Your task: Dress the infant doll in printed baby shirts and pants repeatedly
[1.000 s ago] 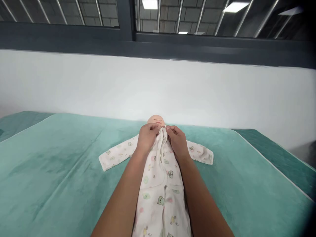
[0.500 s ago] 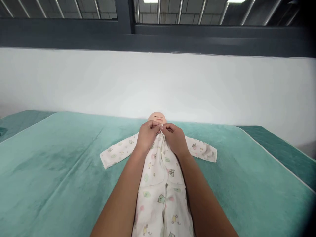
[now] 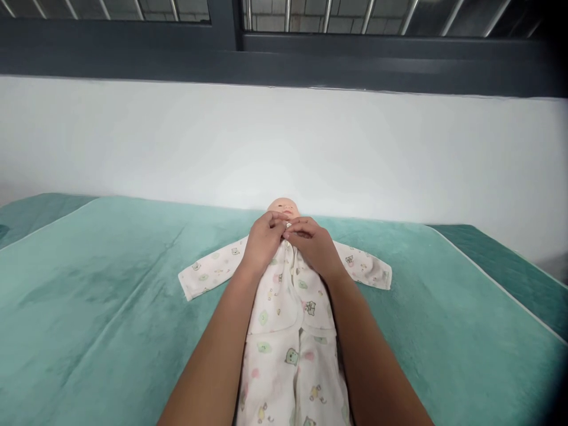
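Note:
A baby doll (image 3: 284,206) lies on its back with its head toward the wall. It wears a white baby jacket (image 3: 275,307) printed with small animals and leaves, both sleeves spread out sideways, over matching trousers (image 3: 270,378). Just below the doll's chin, my left hand (image 3: 265,236) pinches the jacket's collar from the left. From the right, my right hand (image 3: 313,242) has its fingers closed on the same collar, the fingertips of both hands nearly touching. My fingers partly hide the neckline. Below them the front edges meet along the middle.
A teal blanket (image 3: 110,284) covers the surface under the doll, with a crease on the left. Behind the doll's head rises a white wall (image 3: 284,142), topped by a dark window frame (image 3: 284,65) with metal bars beyond it.
The fingers of my right hand have shifted slightly left and curled over the collar, closer to my left fingertips. My left hand stays nearly in place. The camera view has tilted slightly.

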Motion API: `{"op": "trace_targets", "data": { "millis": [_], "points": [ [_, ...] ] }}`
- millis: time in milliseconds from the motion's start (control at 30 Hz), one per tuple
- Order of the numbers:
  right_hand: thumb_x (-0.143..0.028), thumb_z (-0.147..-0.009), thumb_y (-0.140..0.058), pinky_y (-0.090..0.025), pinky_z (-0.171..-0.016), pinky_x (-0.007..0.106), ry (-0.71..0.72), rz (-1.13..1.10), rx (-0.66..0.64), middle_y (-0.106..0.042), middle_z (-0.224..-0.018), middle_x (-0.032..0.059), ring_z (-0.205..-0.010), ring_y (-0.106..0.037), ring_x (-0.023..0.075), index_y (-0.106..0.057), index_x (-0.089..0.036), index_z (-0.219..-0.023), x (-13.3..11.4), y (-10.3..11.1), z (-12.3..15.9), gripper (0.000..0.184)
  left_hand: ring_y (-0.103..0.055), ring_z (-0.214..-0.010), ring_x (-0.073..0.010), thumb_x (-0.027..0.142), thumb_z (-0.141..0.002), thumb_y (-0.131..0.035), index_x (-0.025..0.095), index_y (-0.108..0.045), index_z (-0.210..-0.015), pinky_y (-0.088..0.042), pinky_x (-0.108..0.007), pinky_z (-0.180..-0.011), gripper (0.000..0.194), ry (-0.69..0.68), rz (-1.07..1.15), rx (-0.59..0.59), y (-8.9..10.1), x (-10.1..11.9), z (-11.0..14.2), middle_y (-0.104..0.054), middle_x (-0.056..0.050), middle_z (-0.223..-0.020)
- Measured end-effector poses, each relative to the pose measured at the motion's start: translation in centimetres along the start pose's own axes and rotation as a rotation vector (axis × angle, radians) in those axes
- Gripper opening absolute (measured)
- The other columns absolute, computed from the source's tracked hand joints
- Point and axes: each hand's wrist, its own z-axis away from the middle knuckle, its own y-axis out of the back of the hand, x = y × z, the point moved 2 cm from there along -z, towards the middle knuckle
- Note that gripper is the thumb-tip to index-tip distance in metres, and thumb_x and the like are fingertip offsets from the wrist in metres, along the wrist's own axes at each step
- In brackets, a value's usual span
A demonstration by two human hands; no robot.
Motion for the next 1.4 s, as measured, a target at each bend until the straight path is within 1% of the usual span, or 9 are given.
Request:
{"op": "trace_targets", "data": {
  "millis": [133,367,533,667,833,967,1133,1300,1400],
  "points": [
    [-0.033,-0.074,-0.069,-0.045,-0.091,0.032,-0.039,-0.04,0.006,-0.064,-0.108,0.0017,-0.1,-0.061,0.0186,-0.071,-0.024,-0.079,0.0,-0.1,0.1,0.01,-0.058,-0.067,-0.0129,0.023,-0.079,-0.056,0.019,-0.063,-0.099,-0.045,-0.025,-0.063,0.022,0.019,0.015,0.038,0.0,-0.1,0.0,-0.066,-0.002,-0.081],
    [-0.033,-0.08,-0.061,-0.046,-0.082,0.03,-0.102,-0.097,0.19,-0.069,-0.092,0.0013,-0.087,-0.062,0.0174,-0.063,-0.021,-0.084,-0.4,0.3,1.3,0.013,-0.062,-0.086,-0.0175,0.014,-0.078,-0.054,0.019,-0.067,-0.09,-0.047,-0.031,-0.081,0.018,-0.082,-0.369,0.147,0.1,0.3,0.1,-0.067,-0.005,-0.094],
    [-0.035,-0.082,-0.058,-0.045,-0.074,0.03,-0.05,0.218,0.286,-0.062,-0.091,0.0018,-0.079,-0.058,0.0166,-0.059,-0.022,-0.085,-1.8,-0.1,3.3,0.013,-0.06,-0.095,-0.0198,0.016,-0.084,-0.049,0.019,-0.069,-0.086,-0.045,-0.034,-0.089,0.02,-0.199,-0.522,0.166,0.1,1.0,1.4,-0.064,-0.007,-0.1],
    [-0.044,-0.082,-0.058,-0.042,-0.067,0.031,0.013,0.495,0.215,-0.057,-0.09,0.002,-0.071,-0.053,0.0167,-0.052,-0.022,-0.088,-3.4,-1.0,5.3,0.024,-0.059,-0.095,-0.0208,0.019,-0.087,-0.048,0.02,-0.068,-0.091,-0.045,-0.034,-0.086,0.02,-0.252,-0.565,0.254,0.7,1.5,3.7,-0.066,-0.006,-0.096],
    [-0.041,-0.083,-0.056,-0.038,-0.064,0.031,-0.009,0.637,0.174,-0.057,-0.087,0.0036,-0.074,-0.054,0.0198,-0.051,-0.022,-0.087,-3.6,-1.0,7.0,0.02,-0.06,-0.08,-0.0159,0.028,-0.088,-0.05,0.021,-0.067,-0.087,-0.045,-0.029,-0.077,0.018,-0.199,-0.449,0.148,1.3,2.1,6.2,-0.067,-0.002,-0.09],
    [-0.046,-0.086,-0.054,-0.04,-0.066,0.031,-0.021,0.452,0.171,-0.06,-0.081,0.0017,-0.069,-0.054,0.0178,-0.055,-0.023,-0.084,-2.5,-0.1,7.2,0.023,-0.058,-0.08,-0.0156,0.033,-0.089,-0.051,0.022,-0.068,-0.09,-0.044,-0.028,-0.076,0.02,-0.216,-0.475,0.035,1.0,2.6,6.6,-0.064,-0.001,-0.089],
    [-0.045,-0.083,-0.056,-0.039,-0.063,0.028,-0.062,0.3,0.166,-0.061,-0.072,-0.0022,-0.064,-0.052,0.0155,-0.059,-0.023,-0.082,-1.7,0.1,6.4,0.022,-0.058,-0.087,-0.0169,0.032,-0.088,-0.053,0.025,-0.069,-0.099,-0.043,-0.028,-0.076,0.02,-0.211,-0.557,0.007,0.8,2.4,6.2,-0.062,-0.002,-0.093],
    [-0.038,-0.083,-0.057,-0.039,-0.063,0.027,-0.074,0.2,0.182,-0.061,-0.072,-0.0035,-0.062,-0.05,0.014,-0.065,-0.025,-0.084,-1.8,0.2,5.8,0.015,-0.057,-0.087,-0.0163,0.035,-0.09,-0.05,0.025,-0.068,-0.095,-0.042,-0.028,-0.078,0.021,-0.155,-0.503,-0.019,0.9,2.3,5.8,-0.062,-0.001,-0.092],
    [-0.038,-0.08,-0.062,-0.041,-0.066,0.027,-0.138,0.043,0.17,-0.065,-0.077,-0.0023,-0.068,-0.054,0.0148,-0.068,-0.024,-0.085,-1.7,0.7,5.5,0.016,-0.056,-0.079,-0.0154,0.038,-0.087,-0.054,0.024,-0.068,-0.09,-0.042,-0.027,-0.072,0.019,-0.056,-0.409,-0.032,1.1,2.3,5.5,-0.062,-0.001,-0.088]
  ]
}}
